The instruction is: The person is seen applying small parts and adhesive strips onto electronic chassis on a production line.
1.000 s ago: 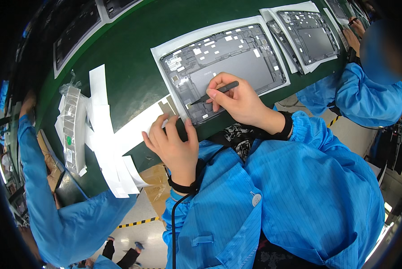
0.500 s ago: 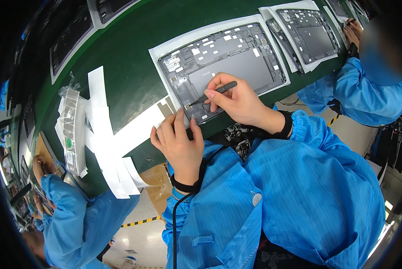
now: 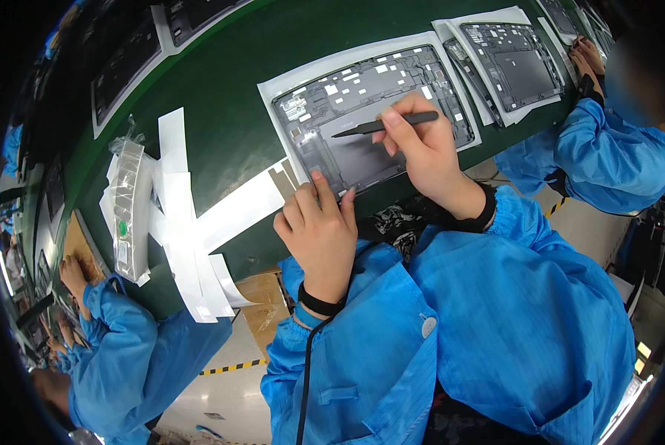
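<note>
A grey tablet housing (image 3: 351, 157), with small white pads scattered over its inner face, lies on a white sheet in front of me. My right hand (image 3: 432, 159) pinches slim black tweezers (image 3: 362, 129) between thumb and fingers. Their pointed tip is over the left part of the housing; whether it touches cannot be told. My left hand (image 3: 319, 241) rests at the housing's near left corner, fingers apart, with the index fingertip and thumb at its edge. Beside that corner is a white paper strip (image 3: 247, 208) bearing grey-brown pieces (image 3: 282, 180).
More white strips (image 3: 188, 252) and a clear-wrapped bundle (image 3: 130, 211) lie on the green table (image 3: 221, 96) to the left. Another tablet housing (image 3: 521, 74) sits on sheets to the right. Co-workers in blue are on both sides, one hand (image 3: 586, 59) at the far right.
My right hand has lifted the tweezers' tip away from the housing's near left corner, moving up and right. My left hand still rests at the corner. The whole view has shifted slightly.
</note>
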Tool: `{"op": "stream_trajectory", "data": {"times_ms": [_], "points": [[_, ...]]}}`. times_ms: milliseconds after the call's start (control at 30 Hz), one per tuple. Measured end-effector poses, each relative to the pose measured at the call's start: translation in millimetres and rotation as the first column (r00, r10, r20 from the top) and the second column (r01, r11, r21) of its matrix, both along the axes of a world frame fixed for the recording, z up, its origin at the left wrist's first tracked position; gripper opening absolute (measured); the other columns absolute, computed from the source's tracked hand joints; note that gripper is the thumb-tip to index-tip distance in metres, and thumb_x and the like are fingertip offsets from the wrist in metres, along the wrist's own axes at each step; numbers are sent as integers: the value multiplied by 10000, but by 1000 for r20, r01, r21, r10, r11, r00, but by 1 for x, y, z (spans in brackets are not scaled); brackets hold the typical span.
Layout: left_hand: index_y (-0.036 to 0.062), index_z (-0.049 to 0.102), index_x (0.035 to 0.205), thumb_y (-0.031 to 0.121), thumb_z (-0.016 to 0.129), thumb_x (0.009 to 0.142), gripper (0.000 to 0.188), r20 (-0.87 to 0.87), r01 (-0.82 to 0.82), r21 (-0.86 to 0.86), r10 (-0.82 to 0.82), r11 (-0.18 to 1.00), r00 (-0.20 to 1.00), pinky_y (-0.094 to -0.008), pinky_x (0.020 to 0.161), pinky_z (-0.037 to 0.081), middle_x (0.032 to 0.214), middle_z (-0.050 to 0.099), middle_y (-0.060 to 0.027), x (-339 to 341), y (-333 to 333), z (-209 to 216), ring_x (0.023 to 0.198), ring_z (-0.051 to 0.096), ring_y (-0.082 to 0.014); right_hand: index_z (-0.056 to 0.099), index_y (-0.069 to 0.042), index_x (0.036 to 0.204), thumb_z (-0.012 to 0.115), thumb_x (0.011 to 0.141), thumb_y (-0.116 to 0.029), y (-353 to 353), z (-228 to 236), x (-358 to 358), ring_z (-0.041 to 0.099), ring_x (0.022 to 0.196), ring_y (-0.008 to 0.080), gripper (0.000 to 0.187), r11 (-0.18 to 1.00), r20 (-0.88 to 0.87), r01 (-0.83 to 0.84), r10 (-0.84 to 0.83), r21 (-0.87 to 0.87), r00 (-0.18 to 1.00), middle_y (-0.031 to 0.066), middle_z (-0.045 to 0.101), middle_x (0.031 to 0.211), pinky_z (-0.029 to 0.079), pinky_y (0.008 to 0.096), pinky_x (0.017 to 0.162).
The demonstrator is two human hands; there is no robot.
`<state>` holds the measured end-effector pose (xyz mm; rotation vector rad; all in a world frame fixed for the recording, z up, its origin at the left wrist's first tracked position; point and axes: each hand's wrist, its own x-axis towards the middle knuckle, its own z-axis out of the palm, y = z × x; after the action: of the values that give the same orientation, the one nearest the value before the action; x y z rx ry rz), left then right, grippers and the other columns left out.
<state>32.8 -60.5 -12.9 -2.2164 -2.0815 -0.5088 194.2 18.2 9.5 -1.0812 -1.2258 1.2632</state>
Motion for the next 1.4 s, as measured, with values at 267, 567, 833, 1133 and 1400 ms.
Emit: {"op": "stream_trajectory", "data": {"times_ms": [267, 567, 833, 1133, 1400], "points": [[-7, 565, 1270, 138, 667, 837, 468, 305, 104, 66, -119, 992, 945, -469, 985, 396, 1281, 530, -196, -40, 2, -17, 1174, 498, -394, 624, 27, 981, 590, 944, -140, 22, -12, -59, 610, 751, 98, 175, 937, 167, -324, 343, -132, 924, 54, 634, 824, 495, 237, 677], [-17, 629, 1172, 160, 713, 794, 426, 210, 105, 81, -120, 991, 970, -446, 972, 415, 1245, 556, -166, -39, 1, -12, 1134, 506, -367, 633, 2, 953, 603, 922, -138, 21, -9, -68, 543, 631, 60, 147, 947, 323, -307, 322, -98, 890, 28, 626, 705, 427, 232, 567], [-25, 629, 1161, 144, 718, 789, 418, 235, 114, 67, -127, 991, 964, -451, 965, 417, 1227, 559, -167, -39, 1, -12, 1129, 505, -364, 636, 20, 959, 588, 935, -132, 21, -13, -67, 602, 696, 73, 161, 949, 213, -291, 311, -120, 926, 53, 656, 775, 463, 226, 605], [-9, 623, 1170, 134, 713, 797, 409, 279, 106, 58, -118, 993, 953, -445, 974, 411, 1248, 553, -159, -38, 1, -10, 1141, 503, -367, 623, 27, 943, 613, 927, -161, 18, 1, -45, 624, 643, 97, 189, 999, -32, -25, 26, 25, 999, 68, 667, 760, 481, 252, 559], [-5, 616, 1116, 85, 675, 814, 321, 241, 11, 117, -39, 993, 970, -463, 966, 403, 1210, 532, -213, 4, 15, 18, 1127, 513, -390, 422, -1, 1181, 564, 956, -112, 13, -6, 152, 609, 711, 104, 288, 980, 231, 198, -196, 14, 953, 51, 584, 778, 449, 218, 597]]}}
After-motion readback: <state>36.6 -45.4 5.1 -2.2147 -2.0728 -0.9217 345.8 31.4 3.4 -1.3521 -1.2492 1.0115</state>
